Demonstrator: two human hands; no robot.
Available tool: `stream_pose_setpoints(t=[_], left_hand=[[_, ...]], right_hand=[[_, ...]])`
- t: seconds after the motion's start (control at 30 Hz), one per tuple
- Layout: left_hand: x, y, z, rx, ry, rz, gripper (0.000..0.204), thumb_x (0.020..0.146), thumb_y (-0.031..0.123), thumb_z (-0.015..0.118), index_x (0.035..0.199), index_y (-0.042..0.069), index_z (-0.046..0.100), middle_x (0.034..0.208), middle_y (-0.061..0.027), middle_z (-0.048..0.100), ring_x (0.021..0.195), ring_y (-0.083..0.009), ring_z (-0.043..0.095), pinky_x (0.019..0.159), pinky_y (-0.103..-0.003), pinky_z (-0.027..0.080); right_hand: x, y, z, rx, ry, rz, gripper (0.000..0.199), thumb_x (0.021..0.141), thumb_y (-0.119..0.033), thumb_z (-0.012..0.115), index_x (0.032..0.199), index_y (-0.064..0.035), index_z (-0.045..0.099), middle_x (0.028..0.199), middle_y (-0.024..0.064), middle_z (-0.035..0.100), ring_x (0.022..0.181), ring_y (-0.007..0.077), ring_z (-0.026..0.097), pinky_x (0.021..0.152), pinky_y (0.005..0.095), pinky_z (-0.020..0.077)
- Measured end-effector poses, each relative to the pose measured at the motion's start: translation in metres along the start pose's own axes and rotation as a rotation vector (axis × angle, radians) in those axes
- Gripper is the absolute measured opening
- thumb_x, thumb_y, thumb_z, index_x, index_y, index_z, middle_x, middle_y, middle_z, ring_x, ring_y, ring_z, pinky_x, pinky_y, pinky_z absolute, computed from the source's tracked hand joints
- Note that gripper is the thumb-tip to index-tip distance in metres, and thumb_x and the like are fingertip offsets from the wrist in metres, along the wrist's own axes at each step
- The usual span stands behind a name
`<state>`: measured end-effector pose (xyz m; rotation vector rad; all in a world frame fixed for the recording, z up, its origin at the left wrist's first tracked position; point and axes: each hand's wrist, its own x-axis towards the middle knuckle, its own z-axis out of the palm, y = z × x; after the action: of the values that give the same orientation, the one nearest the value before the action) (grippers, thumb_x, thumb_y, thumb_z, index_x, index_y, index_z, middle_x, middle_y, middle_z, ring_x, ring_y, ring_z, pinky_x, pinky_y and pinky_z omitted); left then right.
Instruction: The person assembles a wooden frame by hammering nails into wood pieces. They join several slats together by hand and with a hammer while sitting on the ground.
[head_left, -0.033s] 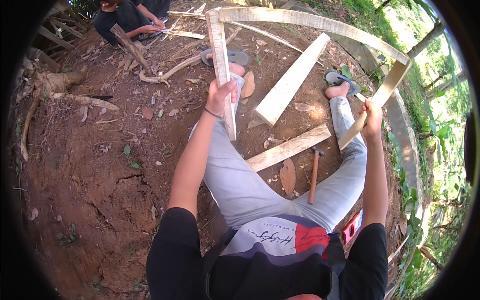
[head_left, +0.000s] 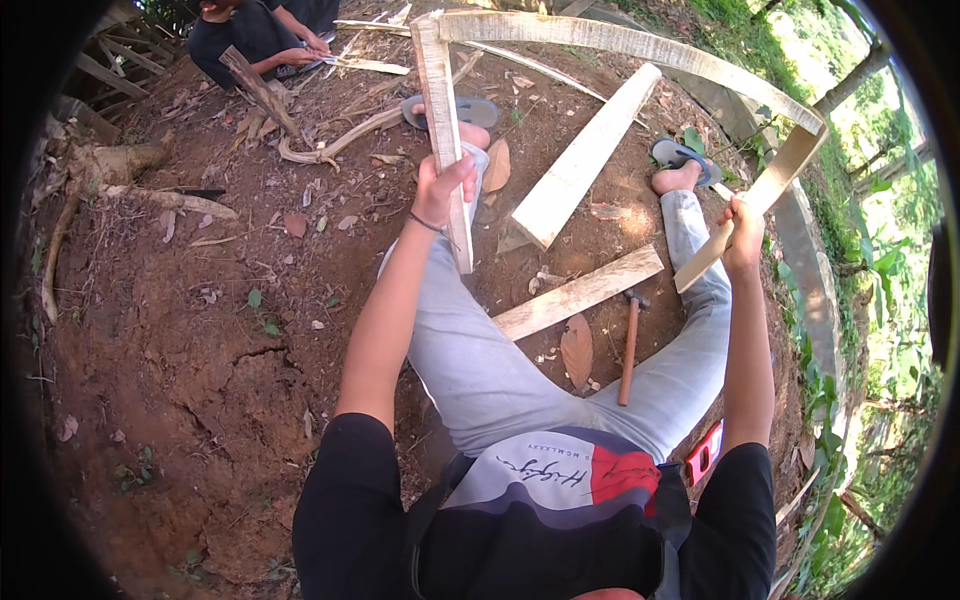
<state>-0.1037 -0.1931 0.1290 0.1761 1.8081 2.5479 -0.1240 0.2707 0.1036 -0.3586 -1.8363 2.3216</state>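
Observation:
A three-sided wooden frame stretches in front of me, two shorter boards joined to the ends of a long one. My left hand is wrapped round the left side board, above my left leg. The right side board is gripped by my right hand, with its lower end sticking out past the fist near my right shin. Between my spread legs lies a short flat board. A hammer with a brown handle rests beside my right thigh. Beyond the short board, a thick pale plank lies slantwise on the soil.
A co-worker squats at the far left, hands on a thin strip of wood. Roots and a dark blade are at the left. A red and white object sits by my right hip. A low concrete edge runs along the right.
The wooden frame has shifted very slightly away from me, with both hands still round its side boards.

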Motion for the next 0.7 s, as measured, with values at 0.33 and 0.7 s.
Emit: stream_pose_setpoints(t=[0.33,0.7], left_hand=[[-0.056,-0.052,0.002,-0.091,0.115,0.202,0.019,0.086,0.013,0.066,0.093,0.004,0.051,0.068,-0.0044,0.051,0.056,-0.0121,0.05,0.05,-0.026,0.044],[-0.128,-0.038,0.04,0.078,0.187,0.232,0.027,0.086,0.026,0.065,0.095,0.006,0.049,0.071,-0.005,0.049,0.061,-0.0153,0.05,0.06,-0.03,0.045]], right_hand=[[0.014,0.029,0.018,0.076,0.056,-0.15,0.013,0.079,-0.016,0.063,0.083,-0.0049,0.058,0.066,0.0017,0.052,0.06,0.0133,0.05,0.057,0.0273,0.0388],[0.017,0.038,0.009,0.055,-0.048,-0.169,0.015,0.078,-0.011,0.061,0.089,-0.0013,0.055,0.069,0.0047,0.051,0.062,0.0155,0.049,0.059,0.0296,0.0418]])
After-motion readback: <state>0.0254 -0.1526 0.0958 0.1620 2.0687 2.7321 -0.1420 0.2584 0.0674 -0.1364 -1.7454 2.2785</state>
